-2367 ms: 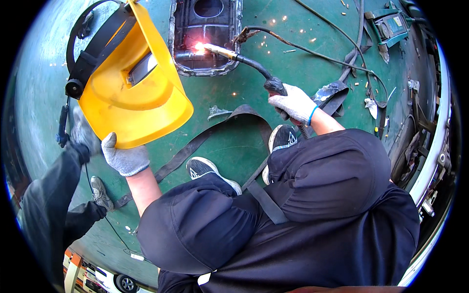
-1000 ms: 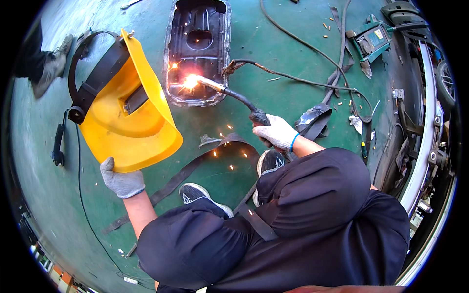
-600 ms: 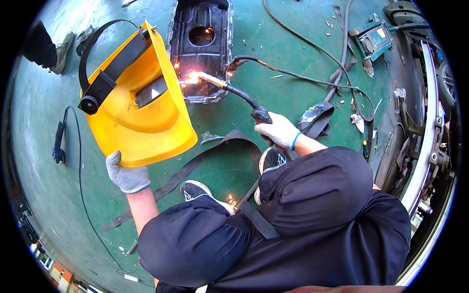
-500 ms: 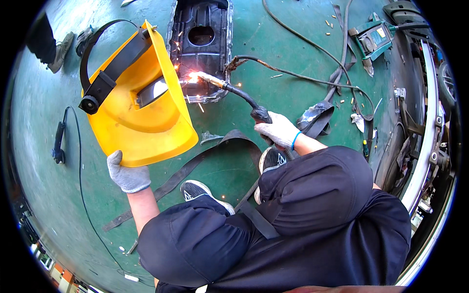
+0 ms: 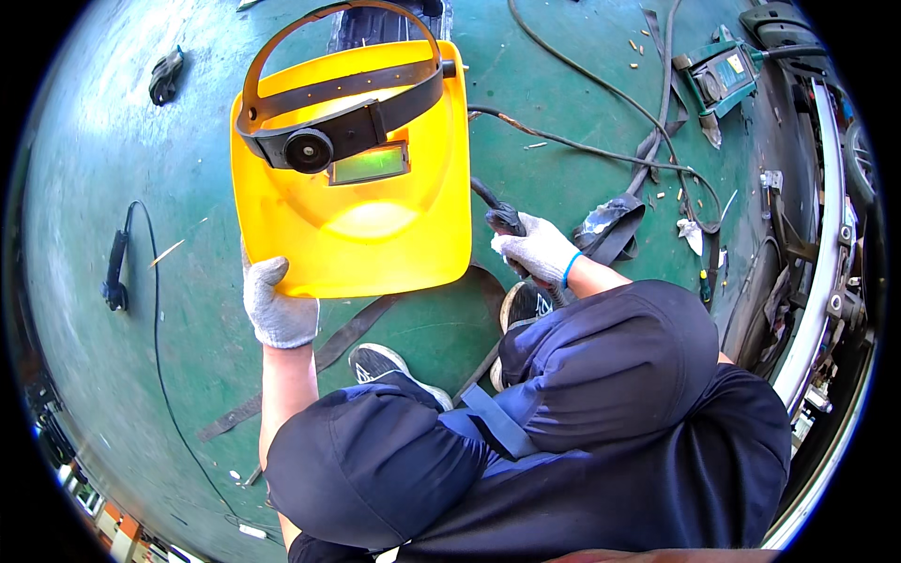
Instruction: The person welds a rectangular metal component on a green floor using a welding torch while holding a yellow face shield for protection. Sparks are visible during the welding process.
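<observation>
At the far left of the frame a black corded hand tool [image 5: 114, 272] lies on the green floor [image 5: 202, 328]. Left of centre, the gloved left hand [image 5: 282, 302] pinches the lower edge of a yellow welding shield [image 5: 413, 246], thumb on the inner face, fingers hidden behind it. The shield fills the upper middle, its window [image 5: 369, 166] glowing green; above it shows part of a dark metal pan [image 5: 389, 28]. Right of the shield, the gloved right hand [image 5: 537, 246] is wrapped round the handle of a welding torch [image 5: 507, 221], whose tip is hidden behind the shield. The green glow suggests welding is in hand. The next move seems to call for a steady right hand, guided through the window, with the shield kept between eyes and arc.
</observation>
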`<state>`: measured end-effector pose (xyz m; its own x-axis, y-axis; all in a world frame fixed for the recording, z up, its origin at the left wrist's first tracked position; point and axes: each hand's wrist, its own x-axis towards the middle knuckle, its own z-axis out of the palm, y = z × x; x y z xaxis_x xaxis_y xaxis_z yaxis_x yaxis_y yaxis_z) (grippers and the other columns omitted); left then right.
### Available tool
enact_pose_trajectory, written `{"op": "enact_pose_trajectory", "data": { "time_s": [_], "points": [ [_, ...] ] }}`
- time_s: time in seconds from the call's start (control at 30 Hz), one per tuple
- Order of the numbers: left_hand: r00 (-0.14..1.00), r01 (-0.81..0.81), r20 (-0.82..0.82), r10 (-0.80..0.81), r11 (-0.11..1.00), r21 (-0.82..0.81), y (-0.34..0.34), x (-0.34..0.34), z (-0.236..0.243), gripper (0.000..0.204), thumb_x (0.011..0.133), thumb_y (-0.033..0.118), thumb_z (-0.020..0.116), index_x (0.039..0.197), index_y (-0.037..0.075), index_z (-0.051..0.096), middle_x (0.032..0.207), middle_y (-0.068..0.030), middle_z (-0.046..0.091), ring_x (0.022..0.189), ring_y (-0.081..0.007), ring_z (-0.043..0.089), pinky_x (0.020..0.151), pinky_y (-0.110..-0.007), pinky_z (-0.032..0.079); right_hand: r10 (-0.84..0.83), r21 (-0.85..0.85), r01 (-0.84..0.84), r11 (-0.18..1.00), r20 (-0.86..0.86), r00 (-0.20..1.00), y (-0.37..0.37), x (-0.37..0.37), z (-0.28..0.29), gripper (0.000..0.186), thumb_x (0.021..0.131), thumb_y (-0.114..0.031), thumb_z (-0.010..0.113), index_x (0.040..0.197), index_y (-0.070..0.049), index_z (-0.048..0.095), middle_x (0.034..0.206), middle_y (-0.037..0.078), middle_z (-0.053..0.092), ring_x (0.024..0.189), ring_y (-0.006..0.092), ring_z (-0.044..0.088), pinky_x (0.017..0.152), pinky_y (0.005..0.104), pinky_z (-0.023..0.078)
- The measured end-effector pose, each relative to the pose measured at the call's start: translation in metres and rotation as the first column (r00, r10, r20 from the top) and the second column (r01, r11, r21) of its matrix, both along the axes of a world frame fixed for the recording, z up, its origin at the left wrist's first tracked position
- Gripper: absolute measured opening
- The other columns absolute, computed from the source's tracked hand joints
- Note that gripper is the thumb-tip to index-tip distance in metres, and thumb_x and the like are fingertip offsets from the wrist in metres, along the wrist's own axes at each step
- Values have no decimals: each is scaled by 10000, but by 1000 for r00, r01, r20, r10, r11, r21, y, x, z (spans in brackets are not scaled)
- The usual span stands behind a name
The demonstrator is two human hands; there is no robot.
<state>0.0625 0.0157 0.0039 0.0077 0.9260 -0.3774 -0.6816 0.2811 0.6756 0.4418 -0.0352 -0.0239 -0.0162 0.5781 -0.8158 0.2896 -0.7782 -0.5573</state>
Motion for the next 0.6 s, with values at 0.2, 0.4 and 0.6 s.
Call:
{"op": "enact_pose_trajectory", "data": {
  "time_s": [0.2, 0.4, 0.6],
  "points": [
    [1000, 18, -19, -17, 1000, 24, -1, -6, -4, 629, 907, 135, 607, 1519, 1, 548, 1488, -155, 638, 1383, -350, 604, 1206, -501, 449, -3, -7, 3, 1000, 20, 1000, 0, 0, -3, 275, 955, -250, 728, 1105, -46, 622, 745, 11, 605, 589, 112, 572, 551, 305, 477],
    [999, -3, 44, 2, 1000, 19, -3, -15, -9, 616, 920, 159, 606, 1512, -3, 550, 1498, -155, 634, 1393, -350, 599, 1214, -493, 440, 7, 4, -7, 1000, 54, 998, -1, -1, -3, 273, 955, -257, 720, 1107, -48, 630, 753, 20, 617, 593, 116, 578, 555, 309, 479],
    [982, -131, 132, 133, 991, -23, -7, -45, -10, 625, 931, 202, 606, 1517, -4, 534, 1506, -176, 628, 1399, -370, 597, 1221, -521, 435, 17, 23, -18, 1000, 16, 1000, 0, 0, 1, 235, 926, -259, 712, 1030, -57, 653, 763, 20, 624, 598, 129, 588, 572, 328, 487]
  ]
}}
